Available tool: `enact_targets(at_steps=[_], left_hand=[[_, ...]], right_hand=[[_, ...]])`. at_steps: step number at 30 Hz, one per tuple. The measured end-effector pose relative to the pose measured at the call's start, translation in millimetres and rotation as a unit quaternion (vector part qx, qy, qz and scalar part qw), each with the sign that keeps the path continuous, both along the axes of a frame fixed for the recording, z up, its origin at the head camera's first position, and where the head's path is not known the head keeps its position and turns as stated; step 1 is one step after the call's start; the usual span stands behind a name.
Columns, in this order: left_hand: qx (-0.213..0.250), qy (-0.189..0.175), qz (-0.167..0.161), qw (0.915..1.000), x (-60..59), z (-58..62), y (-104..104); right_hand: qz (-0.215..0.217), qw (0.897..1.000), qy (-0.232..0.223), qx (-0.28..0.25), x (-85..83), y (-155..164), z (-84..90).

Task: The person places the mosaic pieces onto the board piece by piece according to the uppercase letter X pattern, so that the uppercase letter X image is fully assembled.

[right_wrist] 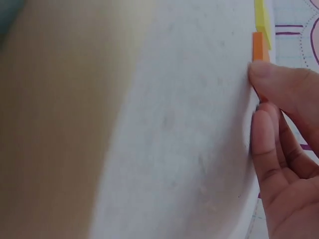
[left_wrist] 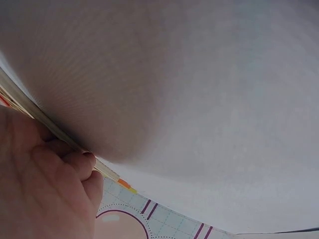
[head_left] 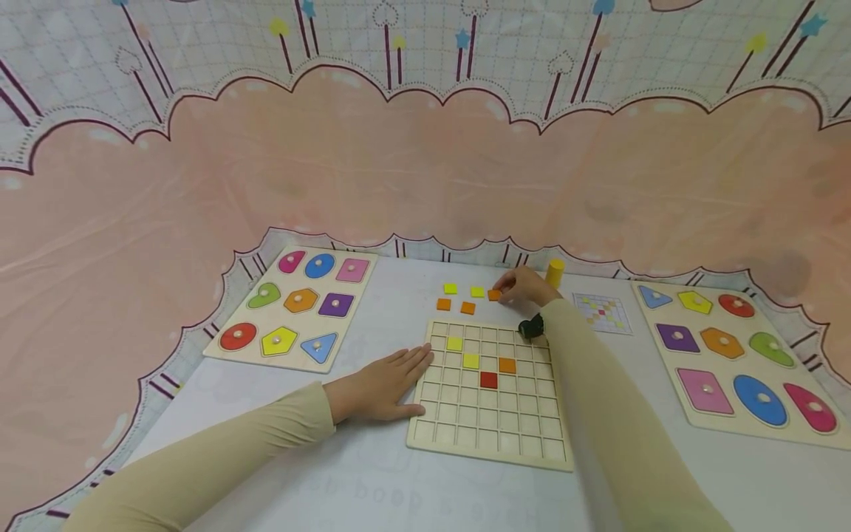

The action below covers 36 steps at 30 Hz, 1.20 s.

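A wooden grid board (head_left: 492, 436) lies in front of me with two yellow tiles (head_left: 454, 343), an orange tile (head_left: 507, 365) and a red tile (head_left: 488, 380) set in its cells. Loose yellow tiles (head_left: 450, 289) and orange tiles (head_left: 443, 304) lie just beyond it. My right hand (head_left: 503, 290) reaches past the board and pinches the rightmost orange tile (head_left: 494, 295), whose edge (right_wrist: 257, 45) shows above that hand's (right_wrist: 256, 97) thumb in the right wrist view. My left hand (head_left: 382, 384) lies flat on the table, fingertips against the board's left edge (left_wrist: 60, 132).
A yellow cylinder (head_left: 555, 273) and a small pattern card (head_left: 602, 312) sit behind and to the right of my right hand. Shape-puzzle boards lie at the left (head_left: 259, 319) and right (head_left: 725, 425). A pink patterned cloth rises behind the table.
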<state>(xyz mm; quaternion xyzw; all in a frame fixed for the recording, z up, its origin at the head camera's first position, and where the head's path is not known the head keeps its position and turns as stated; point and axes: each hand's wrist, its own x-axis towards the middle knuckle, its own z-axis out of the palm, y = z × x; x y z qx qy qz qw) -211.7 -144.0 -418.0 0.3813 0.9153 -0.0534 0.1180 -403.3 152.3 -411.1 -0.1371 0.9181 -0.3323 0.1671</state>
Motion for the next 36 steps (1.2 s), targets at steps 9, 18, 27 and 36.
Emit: enact_targets(at_steps=[9,18,27,36], left_hand=[[0.001,0.005,0.0,1.0,1.8,1.6,0.0],[0.003,0.009,-0.004,0.9999,2.0,3.3,0.1],[0.0,0.011,-0.002,0.9999,1.8,1.8,0.2],[0.001,0.007,-0.001,1.0,2.2,1.9,0.3]], right_hand=[[0.051,0.998,-0.033,-0.016,0.7,10.1,3.1],[0.056,0.997,-0.051,-0.033,6.4,10.6,6.0],[0.06,0.997,-0.034,-0.019,5.9,10.5,3.3],[0.075,0.997,-0.012,0.002,8.9,12.5,3.9]])
